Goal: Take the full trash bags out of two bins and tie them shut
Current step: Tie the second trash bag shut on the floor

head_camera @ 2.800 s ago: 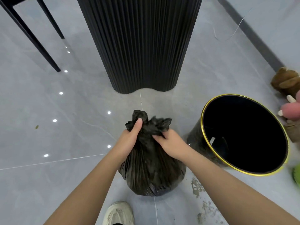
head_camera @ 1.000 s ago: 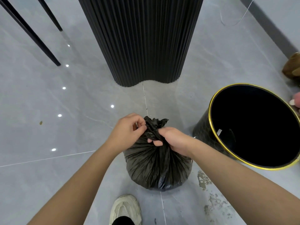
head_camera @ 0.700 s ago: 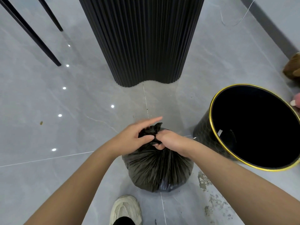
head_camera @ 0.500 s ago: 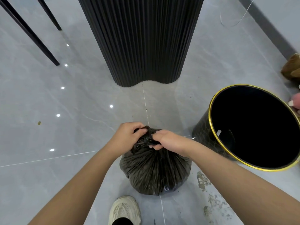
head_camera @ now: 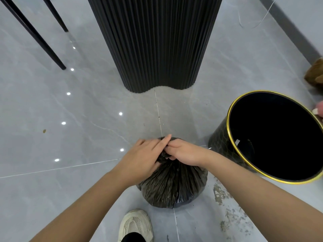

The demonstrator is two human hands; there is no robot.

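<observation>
1. A grey tiled floor (head_camera: pixel 73 187) with pale veining and thin grout lines fills the frame.
2. A full black trash bag (head_camera: pixel 172 186) sits on it at lower centre.
3. A black bin (head_camera: pixel 220 137) with a gold rim stands at right, just beside the bag.
4. A black fluted column (head_camera: pixel 153 42) rises at top centre.
5. Two thin black legs (head_camera: pixel 35 34) touch down at upper left.
6. A white shoe (head_camera: pixel 134 224) rests at the bottom edge.
7. Dark smudges (head_camera: pixel 227 206) mark the lower right.

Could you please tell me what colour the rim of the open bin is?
Gold: the rim circles the black bin, seen best in the head view.
</observation>
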